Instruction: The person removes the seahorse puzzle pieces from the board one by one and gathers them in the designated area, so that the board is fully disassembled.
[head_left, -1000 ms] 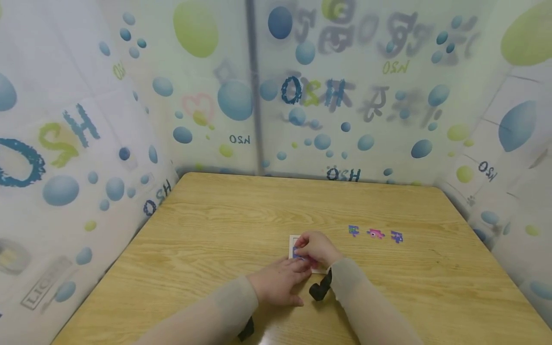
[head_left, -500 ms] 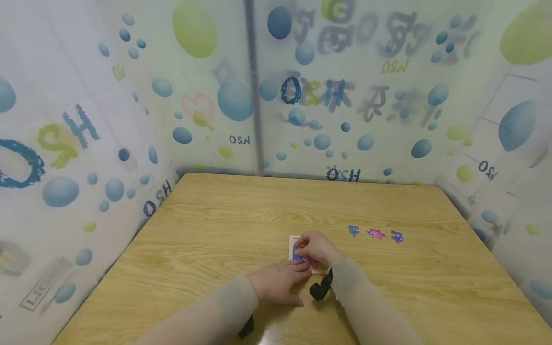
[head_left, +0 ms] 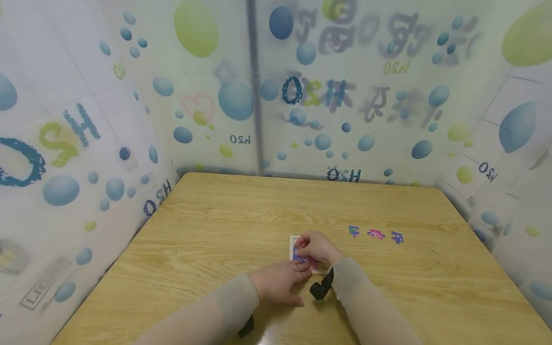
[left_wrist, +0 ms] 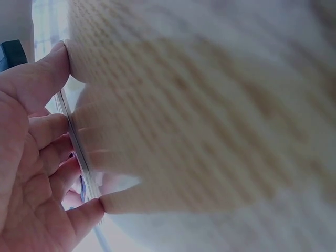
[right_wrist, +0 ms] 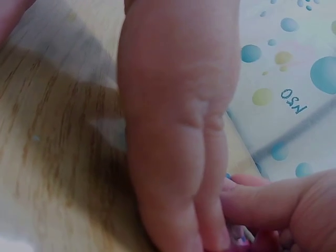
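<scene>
A small puzzle board [head_left: 292,240] with a white frame and blue and pink parts lies on the table, largely covered by both hands. My left hand [head_left: 278,282] rests palm down with its fingers extended across the near left edge; in the left wrist view its fingertips touch the thin board edge [left_wrist: 77,137]. Over the board, my right hand [head_left: 318,248] has its fingers bent and its thumb against the index finger, at a blue puzzle piece [head_left: 297,252]. The right wrist view shows a pink bit [right_wrist: 242,244] low between thumb and fingers; the rest is hidden there.
Right of the board, three loose puzzle pieces lie in a row: a blue-green one [head_left: 353,231], a pink one with an eye [head_left: 375,234] and a purple one [head_left: 397,236]. The wooden table [head_left: 207,215] meets printed curtains [head_left: 207,158] at its back edge.
</scene>
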Action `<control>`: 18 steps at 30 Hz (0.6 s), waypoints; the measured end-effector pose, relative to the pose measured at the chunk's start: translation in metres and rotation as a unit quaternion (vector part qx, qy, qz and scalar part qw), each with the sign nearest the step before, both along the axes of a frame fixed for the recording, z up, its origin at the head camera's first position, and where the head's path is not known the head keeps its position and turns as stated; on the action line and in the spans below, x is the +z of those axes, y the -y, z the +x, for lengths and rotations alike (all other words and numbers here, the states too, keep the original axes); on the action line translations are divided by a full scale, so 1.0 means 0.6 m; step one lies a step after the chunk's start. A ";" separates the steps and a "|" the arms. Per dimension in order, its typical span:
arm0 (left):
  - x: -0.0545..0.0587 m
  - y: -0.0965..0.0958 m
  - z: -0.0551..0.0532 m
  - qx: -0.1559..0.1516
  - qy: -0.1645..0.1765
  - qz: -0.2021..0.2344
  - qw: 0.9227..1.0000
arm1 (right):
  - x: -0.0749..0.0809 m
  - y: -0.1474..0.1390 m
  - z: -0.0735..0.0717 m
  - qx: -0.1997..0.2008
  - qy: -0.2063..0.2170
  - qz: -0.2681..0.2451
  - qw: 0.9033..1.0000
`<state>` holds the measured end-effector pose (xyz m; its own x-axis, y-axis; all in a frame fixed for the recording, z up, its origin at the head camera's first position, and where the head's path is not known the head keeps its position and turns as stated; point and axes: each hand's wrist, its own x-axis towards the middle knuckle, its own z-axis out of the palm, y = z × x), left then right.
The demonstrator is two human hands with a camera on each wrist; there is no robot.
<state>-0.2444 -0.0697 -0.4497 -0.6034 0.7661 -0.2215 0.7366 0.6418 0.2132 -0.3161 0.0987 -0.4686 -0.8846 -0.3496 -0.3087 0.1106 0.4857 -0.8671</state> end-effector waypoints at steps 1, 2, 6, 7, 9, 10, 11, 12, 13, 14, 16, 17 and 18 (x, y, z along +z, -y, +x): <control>0.001 0.000 0.000 0.000 -0.001 0.000 1.000 | 0.000 0.000 0.000 -0.002 0.001 -0.002 1.000; 0.000 0.000 0.000 0.000 -0.002 -0.001 1.000 | 0.000 0.000 0.000 -0.003 0.001 -0.004 1.000; -0.001 0.000 0.000 -0.001 -0.008 -0.002 1.000 | 0.000 -0.001 0.000 -0.009 0.000 -0.009 1.000; -0.001 0.000 0.000 -0.002 -0.009 -0.002 1.000 | 0.000 -0.001 0.000 -0.010 0.000 -0.011 1.000; -0.002 0.000 -0.001 -0.002 -0.009 -0.001 1.000 | -0.001 -0.001 0.000 -0.012 0.001 -0.015 1.000; -0.002 -0.001 -0.001 -0.001 -0.007 -0.001 1.000 | -0.001 -0.001 0.000 -0.012 0.001 -0.016 1.000; -0.002 -0.001 -0.001 -0.001 -0.007 -0.001 1.000 | -0.002 -0.002 0.000 -0.013 0.001 -0.017 1.000; -0.002 -0.001 -0.001 -0.001 -0.007 -0.001 1.000 | -0.003 -0.002 0.000 -0.015 0.003 -0.018 1.000; -0.002 -0.001 -0.001 -0.001 -0.007 0.000 1.000 | -0.003 -0.002 0.000 -0.016 0.003 -0.019 1.000; -0.002 -0.001 0.000 0.000 -0.006 -0.001 1.000 | -0.003 -0.002 0.001 -0.017 0.003 -0.018 1.000; -0.001 -0.001 0.000 0.001 -0.005 -0.001 1.000 | -0.003 -0.003 0.001 -0.018 0.002 -0.018 1.000; -0.001 -0.002 0.000 0.002 -0.004 0.000 1.000 | -0.003 -0.003 0.001 -0.019 0.003 -0.018 1.000; 0.000 -0.002 0.001 0.002 -0.004 0.000 1.000 | -0.003 -0.003 0.001 -0.020 0.003 -0.018 1.000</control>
